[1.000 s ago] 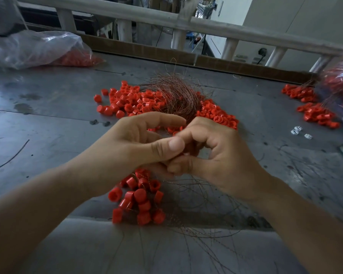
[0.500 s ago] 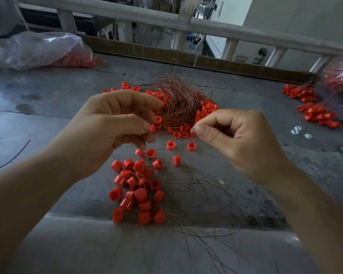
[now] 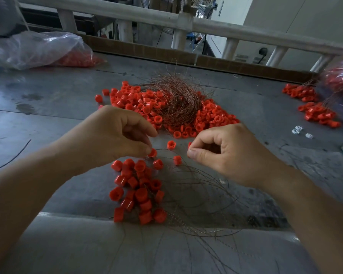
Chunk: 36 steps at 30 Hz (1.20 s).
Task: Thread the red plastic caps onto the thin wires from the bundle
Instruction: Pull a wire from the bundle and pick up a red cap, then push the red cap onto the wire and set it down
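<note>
A tangled bundle of thin copper wires [image 3: 175,99] lies on the grey table amid a spread of loose red caps [image 3: 139,101]. Nearer me sits a cluster of red caps with wires through them [image 3: 137,186], their wires [image 3: 196,194] fanning out to the right and toward the table's edge. My left hand [image 3: 115,135] pinches a red cap [image 3: 152,152] just above that cluster. My right hand [image 3: 226,153] has thumb and forefinger pressed together, pinching a thin wire that runs toward the cap. A few single caps [image 3: 171,144] lie between the hands.
A clear plastic bag of red caps [image 3: 48,50] lies at the back left. More red caps [image 3: 313,107] and another bag [image 3: 341,80] are at the right, with small white parts [image 3: 299,131]. A cardboard strip and a white railing [image 3: 186,24] close the far edge.
The hands came apart from in front of the bundle and dropped toward the near cluster. My left hand now holds a cap low over it, and my right hand has moved down.
</note>
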Motion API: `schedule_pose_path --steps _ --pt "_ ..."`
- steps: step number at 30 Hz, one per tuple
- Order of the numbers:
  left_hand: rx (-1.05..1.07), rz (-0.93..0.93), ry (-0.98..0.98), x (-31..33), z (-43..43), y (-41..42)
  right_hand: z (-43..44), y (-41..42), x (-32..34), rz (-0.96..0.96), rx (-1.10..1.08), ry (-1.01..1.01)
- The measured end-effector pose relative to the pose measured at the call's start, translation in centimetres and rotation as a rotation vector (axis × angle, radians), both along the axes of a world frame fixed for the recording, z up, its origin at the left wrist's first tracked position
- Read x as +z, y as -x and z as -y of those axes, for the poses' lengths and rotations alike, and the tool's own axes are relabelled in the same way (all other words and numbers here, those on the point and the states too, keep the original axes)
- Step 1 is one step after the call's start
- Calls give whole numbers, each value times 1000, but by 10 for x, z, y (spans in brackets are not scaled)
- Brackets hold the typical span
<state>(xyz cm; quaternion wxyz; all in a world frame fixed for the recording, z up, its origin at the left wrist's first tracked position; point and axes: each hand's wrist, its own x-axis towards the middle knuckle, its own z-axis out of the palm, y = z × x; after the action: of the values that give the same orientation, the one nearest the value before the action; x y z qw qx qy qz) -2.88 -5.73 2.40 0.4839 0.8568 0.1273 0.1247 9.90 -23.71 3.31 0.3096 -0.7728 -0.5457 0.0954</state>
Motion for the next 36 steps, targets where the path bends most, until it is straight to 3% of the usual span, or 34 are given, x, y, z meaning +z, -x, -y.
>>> schedule_pose_path --steps 8,12,15,19,23,30,36 --pt "-47 -15 -89 1 1 -4 1 -1 1 39 14 106" --pt "61 23 -117 -3 -2 -7 0 -2 1 32 18 103" --pt "195 57 -254 -11 -8 -11 1 -2 2 19 14 76" --pt "339 53 -417 -18 -11 -16 0 -6 4 31 -39 14" --pt "333 50 -516 -25 -16 -24 1 -11 5 69 -162 -105" --pt "346 3 -594 -36 -19 -39 1 -22 5 -95 -393 -408" --pt "311 9 -615 -40 -22 -41 -1 -26 2 -147 -437 -443"
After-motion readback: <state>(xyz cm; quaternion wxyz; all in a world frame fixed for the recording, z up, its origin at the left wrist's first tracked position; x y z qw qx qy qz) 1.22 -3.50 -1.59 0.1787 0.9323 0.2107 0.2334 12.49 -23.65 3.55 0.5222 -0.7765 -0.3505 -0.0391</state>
